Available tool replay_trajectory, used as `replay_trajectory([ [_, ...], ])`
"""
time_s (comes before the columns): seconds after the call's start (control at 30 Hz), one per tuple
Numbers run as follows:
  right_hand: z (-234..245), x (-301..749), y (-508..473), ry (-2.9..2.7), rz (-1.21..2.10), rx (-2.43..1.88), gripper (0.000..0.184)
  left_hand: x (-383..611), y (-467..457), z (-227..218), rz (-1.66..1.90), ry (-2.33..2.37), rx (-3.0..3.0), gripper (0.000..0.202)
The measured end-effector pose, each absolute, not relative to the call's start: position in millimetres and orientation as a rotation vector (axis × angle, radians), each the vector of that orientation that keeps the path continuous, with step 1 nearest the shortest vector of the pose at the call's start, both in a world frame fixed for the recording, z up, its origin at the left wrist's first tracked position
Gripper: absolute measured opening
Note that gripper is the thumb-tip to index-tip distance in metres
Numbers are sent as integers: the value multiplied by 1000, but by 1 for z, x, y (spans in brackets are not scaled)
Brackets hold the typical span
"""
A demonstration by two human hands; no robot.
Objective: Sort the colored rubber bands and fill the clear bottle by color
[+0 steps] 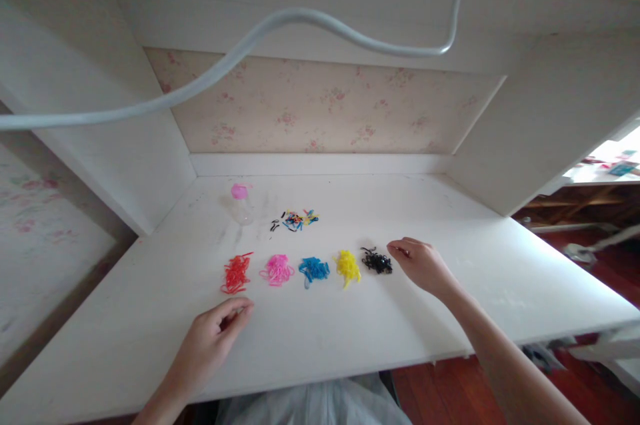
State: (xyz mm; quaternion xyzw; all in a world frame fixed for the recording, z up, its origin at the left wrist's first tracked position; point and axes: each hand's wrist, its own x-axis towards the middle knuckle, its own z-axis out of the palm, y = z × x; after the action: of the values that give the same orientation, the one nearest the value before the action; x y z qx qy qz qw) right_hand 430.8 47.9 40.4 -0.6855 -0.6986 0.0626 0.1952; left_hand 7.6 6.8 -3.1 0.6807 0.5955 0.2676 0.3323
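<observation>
On the desk (325,328), pink-lidded bottle (243,211), band piles (314,269), left grip (213,331), right grip (420,263), both pinched, hold unclear.

Floral wallpaper (320,105), reddish wood floor (435,391)

On my desk (320,338), five heaps of bands (235,279) run left to right: first heap (237,271), second heap (278,270), third heap (315,269), fourth heap (349,267), fifth heap (379,261). Sixth heap (299,219): far side, behind the second and third. Jar (243,212) sits left of it, behind the first. My left hand (216,329): near side of the first heap. My right hand (419,263): just right of the fifth.
</observation>
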Motion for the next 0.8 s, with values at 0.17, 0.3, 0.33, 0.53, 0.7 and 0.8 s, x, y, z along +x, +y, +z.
replay_trajectory([
  [0.17, 21, 445, 35, -1620, 264, -1941, 32, 10, 24, 28, 665, 1584, 1847, 37],
  [0.3, -7, 445, 20, -1345, 441, -1971, 38, 23, 54, 52, 590, 1552, 2082, 32],
  [0.33, -12, 444, 16, -1288, 462, -1972, 39, 27, 64, 54, 563, 1566, 2128, 31],
  [0.53, -17, 439, 5, -1156, 481, -1924, 41, 48, 127, 40, 311, 1916, 2325, 25],
  [0.7, -14, 437, 5, -1195, 480, -1910, 39, 60, 155, 24, 263, 1978, 2340, 26],
  [0.8, -14, 436, 5, -1195, 455, -1894, 38, 64, 162, 19, 255, 1981, 2355, 26],
])
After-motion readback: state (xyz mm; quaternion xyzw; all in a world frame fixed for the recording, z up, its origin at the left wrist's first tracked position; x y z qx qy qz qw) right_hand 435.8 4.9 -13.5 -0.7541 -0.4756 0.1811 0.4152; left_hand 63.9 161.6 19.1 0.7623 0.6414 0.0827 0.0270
